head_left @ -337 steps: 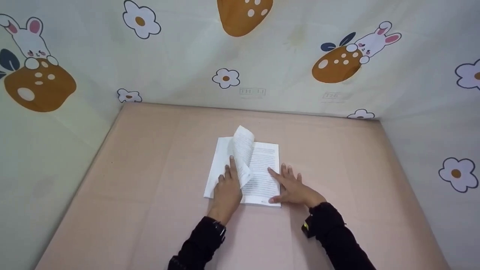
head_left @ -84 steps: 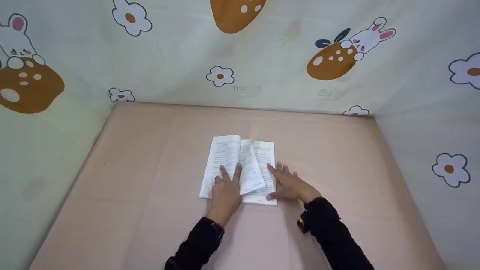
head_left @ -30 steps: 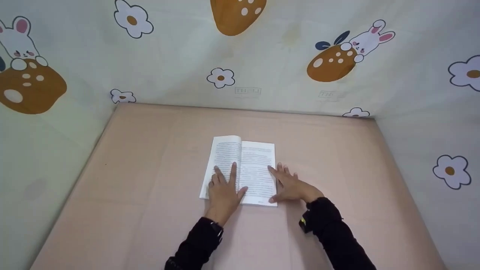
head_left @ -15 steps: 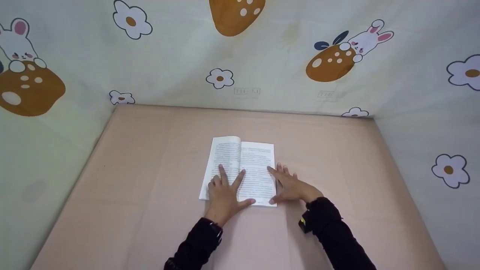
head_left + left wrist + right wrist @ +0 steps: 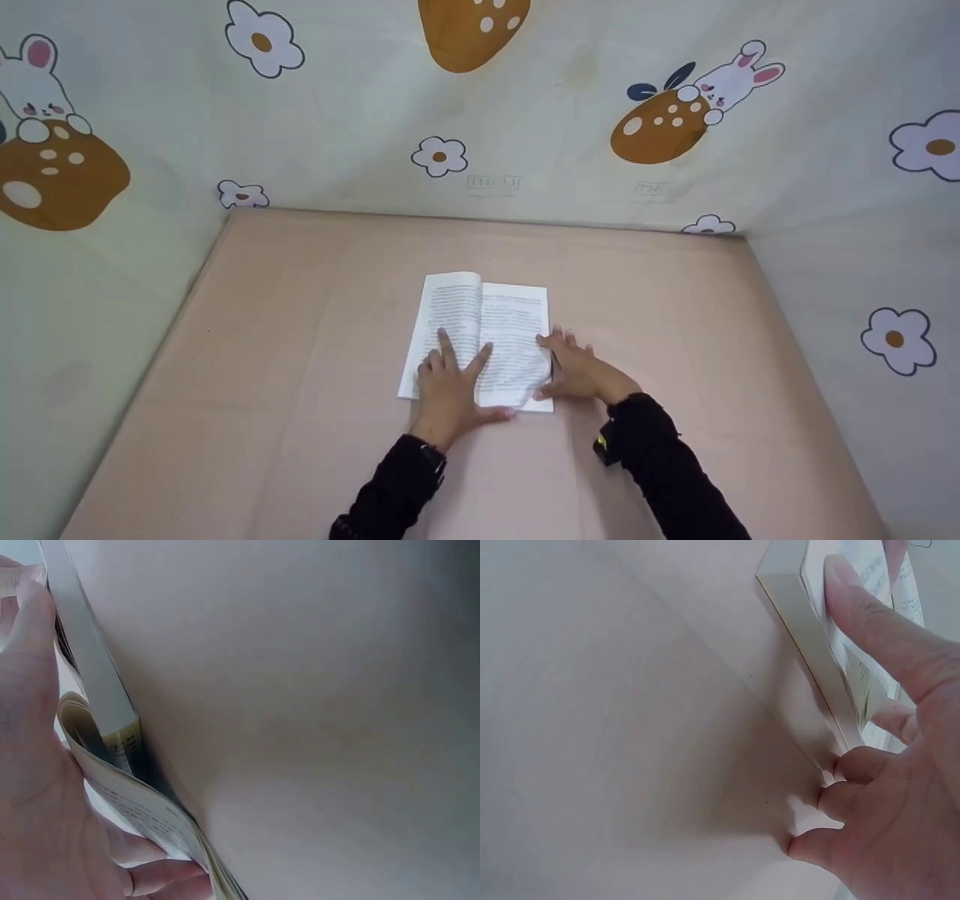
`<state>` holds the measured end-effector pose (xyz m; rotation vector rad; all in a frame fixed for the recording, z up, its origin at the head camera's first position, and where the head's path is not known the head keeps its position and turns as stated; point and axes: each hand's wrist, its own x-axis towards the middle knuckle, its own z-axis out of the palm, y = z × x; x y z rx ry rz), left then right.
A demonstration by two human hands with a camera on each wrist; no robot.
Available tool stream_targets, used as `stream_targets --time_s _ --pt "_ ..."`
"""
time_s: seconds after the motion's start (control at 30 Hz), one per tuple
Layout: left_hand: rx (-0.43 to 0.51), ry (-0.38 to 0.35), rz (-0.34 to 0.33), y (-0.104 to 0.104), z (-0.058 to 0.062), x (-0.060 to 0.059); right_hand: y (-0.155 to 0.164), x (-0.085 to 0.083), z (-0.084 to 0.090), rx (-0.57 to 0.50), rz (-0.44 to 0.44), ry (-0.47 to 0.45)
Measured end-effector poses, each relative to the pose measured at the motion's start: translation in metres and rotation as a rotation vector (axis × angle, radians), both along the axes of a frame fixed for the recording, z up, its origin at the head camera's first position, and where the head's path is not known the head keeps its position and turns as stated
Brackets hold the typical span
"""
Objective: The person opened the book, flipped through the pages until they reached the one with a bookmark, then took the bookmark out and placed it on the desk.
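An open book (image 5: 480,330) with printed pages lies flat on the pink table (image 5: 300,337). My left hand (image 5: 450,379) presses spread, straight fingers (image 5: 446,346) on the left page and across the fold, and its thumb reaches the lower edge of the right page. That page bows up near its lower right corner (image 5: 534,382). My right hand (image 5: 576,369) rests on the table against the book's right edge (image 5: 810,645), one digit (image 5: 862,607) on top of the page. In the left wrist view a curved leaf (image 5: 142,802) arches beside my left hand (image 5: 37,787).
Cloth walls printed with rabbits and flowers (image 5: 675,112) close the table in at the back and on both sides. Bare pink surface surrounds the book. Both arms wear black sleeves (image 5: 660,465).
The right page lay flat half a second ago and now bulges upward near its lower right corner. Left thumb has slid right along the book's lower edge. Right hand has barely moved.
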<state>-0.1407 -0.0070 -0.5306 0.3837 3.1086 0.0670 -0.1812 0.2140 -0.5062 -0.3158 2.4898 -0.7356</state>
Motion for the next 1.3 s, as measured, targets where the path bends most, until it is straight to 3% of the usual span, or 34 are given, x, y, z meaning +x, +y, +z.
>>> stream_targets --time_s 0.23,0.57,0.73,0.97,1.17,1.3 --pt "-0.024 -0.030 0.005 0.0007 0.0010 -0.0014 -0.0019 -0.0004 -0.0011 0.042 -0.010 0.038" --pt "0.012 -0.047 0.008 -0.0006 0.0044 -0.0016 -0.0075 0.0006 0.0009 0.052 -0.038 0.104" --pt "-0.005 -0.010 0.006 -0.0006 0.0012 -0.0027 -0.0061 -0.0004 -0.0013 0.079 -0.037 0.115" --pt "-0.053 0.087 0.005 0.0016 -0.0021 -0.0030 -0.0025 0.0012 -0.0016 0.034 -0.033 0.111" --pt "0.018 0.065 0.014 0.0035 -0.0001 -0.0021 -0.0002 0.0020 -0.0010 0.059 -0.004 0.068" --pt "-0.005 0.072 0.016 0.0053 0.0029 -0.0031 0.0004 0.0015 0.0005 0.060 0.020 0.053"
